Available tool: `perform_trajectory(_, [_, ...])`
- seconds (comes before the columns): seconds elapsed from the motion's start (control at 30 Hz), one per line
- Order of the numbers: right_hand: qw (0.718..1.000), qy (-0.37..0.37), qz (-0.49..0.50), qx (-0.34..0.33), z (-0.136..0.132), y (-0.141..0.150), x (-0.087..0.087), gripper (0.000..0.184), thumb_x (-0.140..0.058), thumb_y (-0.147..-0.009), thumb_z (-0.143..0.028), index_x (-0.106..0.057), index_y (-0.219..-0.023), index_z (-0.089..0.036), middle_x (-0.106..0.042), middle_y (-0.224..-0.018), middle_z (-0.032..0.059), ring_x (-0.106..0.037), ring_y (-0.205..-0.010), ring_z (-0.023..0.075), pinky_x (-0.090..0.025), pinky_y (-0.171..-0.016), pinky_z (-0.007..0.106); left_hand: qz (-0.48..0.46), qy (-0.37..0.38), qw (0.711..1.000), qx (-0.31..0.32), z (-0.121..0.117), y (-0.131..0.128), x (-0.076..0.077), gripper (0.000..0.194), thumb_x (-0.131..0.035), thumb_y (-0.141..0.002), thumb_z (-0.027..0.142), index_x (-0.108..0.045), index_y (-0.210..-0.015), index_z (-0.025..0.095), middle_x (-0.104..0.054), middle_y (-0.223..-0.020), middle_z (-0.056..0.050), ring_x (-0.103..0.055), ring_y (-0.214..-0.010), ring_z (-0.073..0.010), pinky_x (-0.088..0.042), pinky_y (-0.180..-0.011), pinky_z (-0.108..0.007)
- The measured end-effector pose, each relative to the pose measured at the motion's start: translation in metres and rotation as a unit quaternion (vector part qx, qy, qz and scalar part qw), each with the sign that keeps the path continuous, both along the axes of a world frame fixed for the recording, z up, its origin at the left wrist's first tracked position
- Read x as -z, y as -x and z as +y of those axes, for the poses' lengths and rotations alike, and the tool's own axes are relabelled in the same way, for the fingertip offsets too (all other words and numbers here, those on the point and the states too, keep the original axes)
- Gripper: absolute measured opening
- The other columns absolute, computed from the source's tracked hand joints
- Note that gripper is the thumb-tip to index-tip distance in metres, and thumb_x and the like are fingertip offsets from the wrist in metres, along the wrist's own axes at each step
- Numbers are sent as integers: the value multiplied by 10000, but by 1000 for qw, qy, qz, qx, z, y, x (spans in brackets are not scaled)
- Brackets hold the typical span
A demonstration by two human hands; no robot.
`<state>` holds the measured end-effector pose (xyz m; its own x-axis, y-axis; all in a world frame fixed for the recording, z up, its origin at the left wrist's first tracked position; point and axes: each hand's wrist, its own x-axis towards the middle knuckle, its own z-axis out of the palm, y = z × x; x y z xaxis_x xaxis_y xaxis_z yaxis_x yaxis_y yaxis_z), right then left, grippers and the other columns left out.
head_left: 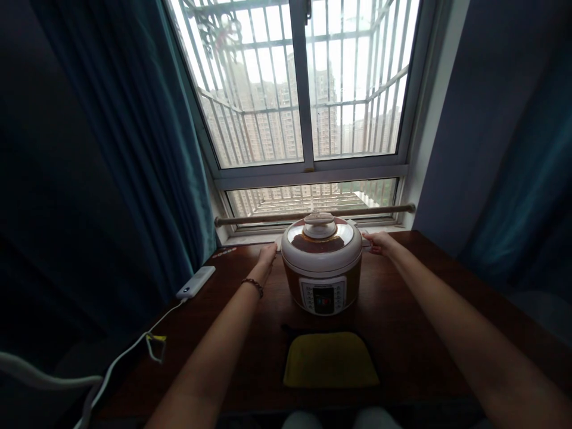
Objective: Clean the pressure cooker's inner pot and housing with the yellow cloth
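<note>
- A window (308,158) with bars outside fills the upper middle, tall buildings showing beyond it; a round rail (384,210) crosses its lower part.
- Blue curtains (143,131) hang at both sides.
- A dark reddish-brown wooden table (402,328) reaches up to the window.
- A white and brown cooker (322,262) stands upright on the table, near the window end, its lid on and its control panel facing the person.
- A yellow pad (330,360) with dark edging lies flat on the table, in front of the cooker and apart from it.
- The left hand (268,255) is closed around the cooker's left side handle; the right hand (379,243) grips the handle opposite.
- A white device (196,282) lies beside the left curtain, a white cable (117,360) running from it.
- A bracelet (253,286) circles the left wrist.
</note>
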<state>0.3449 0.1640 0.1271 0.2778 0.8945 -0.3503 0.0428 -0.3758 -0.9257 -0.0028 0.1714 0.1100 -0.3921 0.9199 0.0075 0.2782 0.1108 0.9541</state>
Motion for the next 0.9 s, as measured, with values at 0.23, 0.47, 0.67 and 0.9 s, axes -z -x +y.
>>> perform_trajectory(0.23, [999, -14, 31, -28, -8, -10, 3, 269, -499, -869, -326, -536, -1053, -134, -582, -934, 37, -571, -728, 98, -501, -616, 253, -13, 42, 999, -2, -7, 3, 3, 305, -514, -860, 322, -530, -1104, 140, -569, -1070, -74, -580, -896, -173, -506, -754, -364])
perform_trajectory(0.47, [999, -2, 8, -41, -9, -9, -4, 263, -493, -872, -331, -542, -1032, -128, -586, -892, 27, -566, -691, 88, -495, -591, 239, -13, 29, 999, -3, -4, 1, 8, 315, -517, -856, 332, -534, -1102, 136, -566, -1078, -68, -577, -914, -188, -503, -763, -371])
perform_trajectory(0.67, [996, 2, -83, -15, 1, 3, -6, 392, -454, -858, -481, -557, -980, -123, -585, -746, 20, -548, -576, 86, -465, -518, 235, -6, 32, 999, 11, -2, 6, 12, 299, -512, -858, 336, -547, -1073, 131, -578, -1048, -63, -581, -891, -180, -504, -751, -360])
perform_trajectory(0.9, [982, -22, -184, 26, 19, 12, 2, 286, -491, -864, -382, -569, -1016, -153, -595, -1008, 56, -582, -858, 137, -491, -756, 323, 5, 18, 1000, 16, 0, 8, 15, 288, -503, -863, 344, -558, -1038, 123, -588, -998, -53, -587, -846, -167, -508, -718, -337])
